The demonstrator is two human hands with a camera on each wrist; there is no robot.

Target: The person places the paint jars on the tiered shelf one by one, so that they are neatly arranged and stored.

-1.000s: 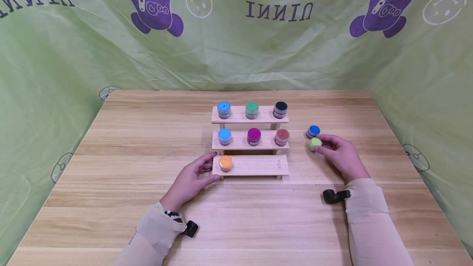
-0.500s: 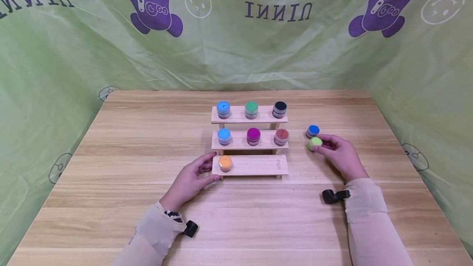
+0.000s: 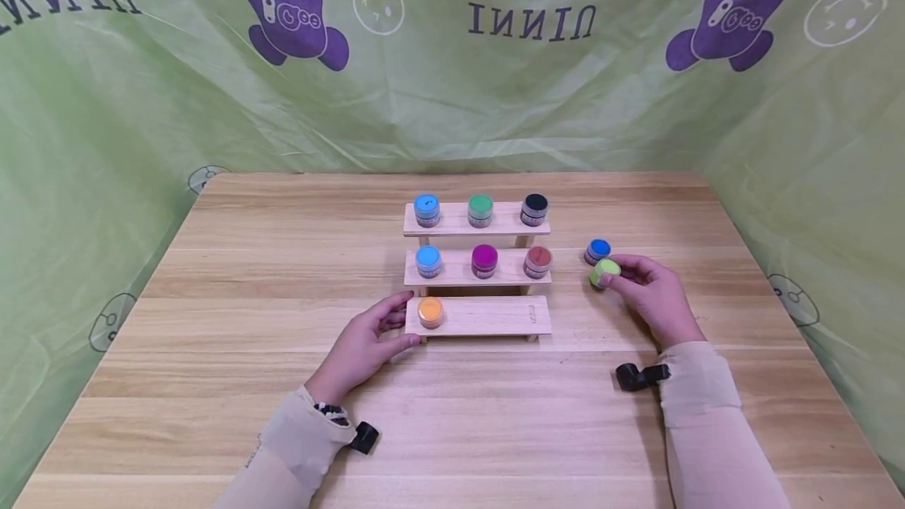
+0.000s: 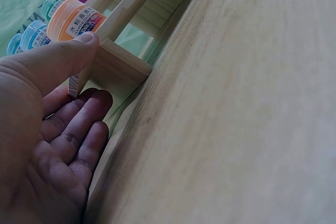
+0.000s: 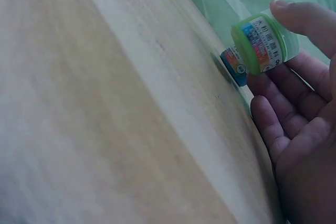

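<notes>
My right hand [image 3: 654, 301] pinches a small lime-green paint jar [image 3: 604, 273] between thumb and fingers. In the right wrist view this jar [image 5: 261, 44] is tilted and off the table, its printed label showing. Just behind it a dark blue paint jar [image 3: 597, 251] stands on the table. At the left end of a three-step wooden stand [image 3: 488, 316], my left hand [image 3: 360, 352] holds the lowest step, thumb at the front corner and index finger at the back. An orange paint jar [image 3: 430, 313] sits on that step, close to the left thumb.
The middle step bears light blue [image 3: 428, 261], purple [image 3: 484, 261] and brown [image 3: 538, 261] jars. On the top step are blue [image 3: 427, 210], green [image 3: 480, 210] and black [image 3: 534, 210] jars. Green printed cloth [image 3: 424, 116] hangs around the table [image 3: 467, 430].
The lime-green jar has risen a little and tilted in my right hand, moving slightly away from the stand. My left hand has kept its place on the stand.
</notes>
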